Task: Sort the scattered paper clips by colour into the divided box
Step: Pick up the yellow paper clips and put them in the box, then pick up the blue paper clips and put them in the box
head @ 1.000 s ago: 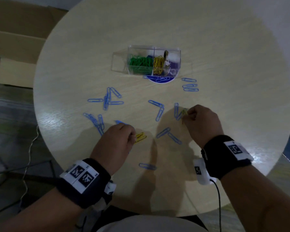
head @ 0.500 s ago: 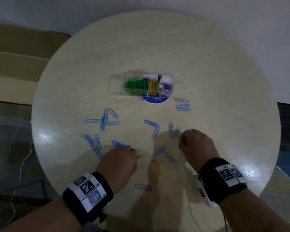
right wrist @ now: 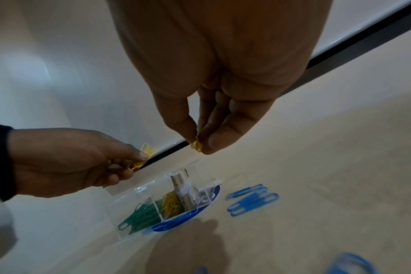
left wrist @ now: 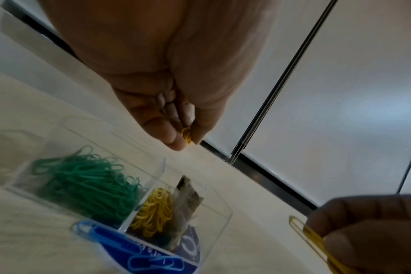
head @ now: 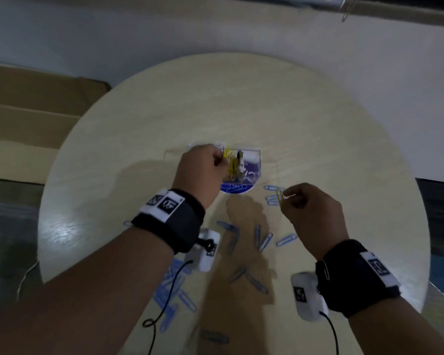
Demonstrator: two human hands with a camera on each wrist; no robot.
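Note:
A clear divided box (head: 256,160) (left wrist: 221,228) (right wrist: 120,231) sits mid-table, holding green clips (left wrist: 87,183) in its left cell and yellow clips (left wrist: 155,209) in the middle one. My left hand (head: 203,170) hovers over the box, pinching yellow paper clips (head: 226,152) (left wrist: 187,136) (right wrist: 139,164) between thumb and fingers. To the right of the box, above the table, my right hand (head: 308,213) pinches another yellow clip (head: 280,197) (left wrist: 310,235) (right wrist: 196,145). Several blue clips (head: 263,239) lie scattered on the table nearer to me.
A round blue lid (head: 235,189) with blue clips lies under the box's near edge. Three blue clips (right wrist: 251,198) lie just right of the box. The round wooden table (head: 344,139) stands by a wall; cardboard boxes (head: 31,129) are on the floor at left.
Both hands lifted off the table with yellow clips and moved away from me; the left now hangs over the box, the right beside it. The head camera tilted up.

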